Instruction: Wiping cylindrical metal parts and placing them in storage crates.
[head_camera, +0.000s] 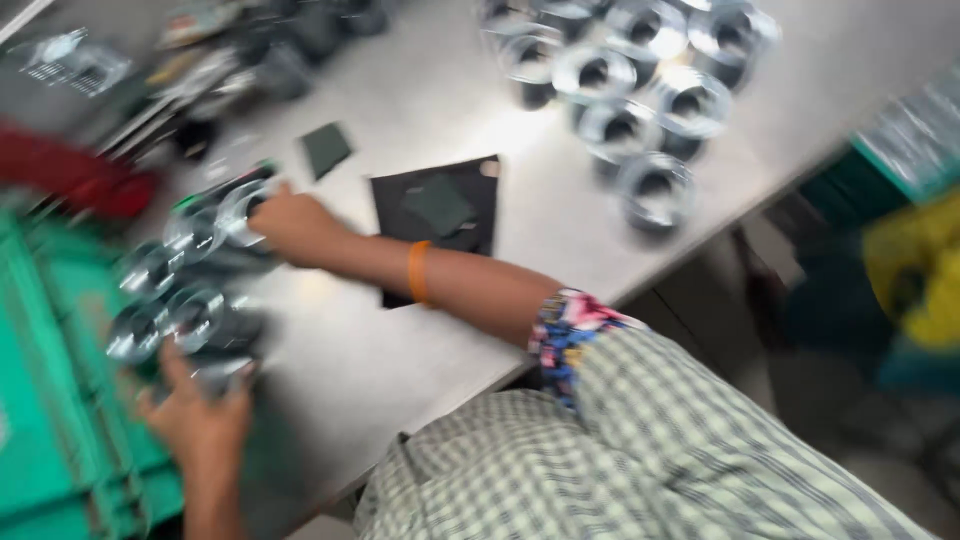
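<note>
Heavy motion blur throughout, with bright overhead glare on the table (440, 90)

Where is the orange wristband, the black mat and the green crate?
orange wristband (418, 272), head view, on the band's outer face around the forearm.
black mat (478, 195), head view, on its bare right part.
green crate (40, 400), head view, on its wall at left.

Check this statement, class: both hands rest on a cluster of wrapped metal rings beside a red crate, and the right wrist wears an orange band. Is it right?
Not quite. The head view shows the crate is green, not red. The rest holds: the left hand and right hand rest on the wrapped metal rings, and the right wrist wears an orange band.
</note>
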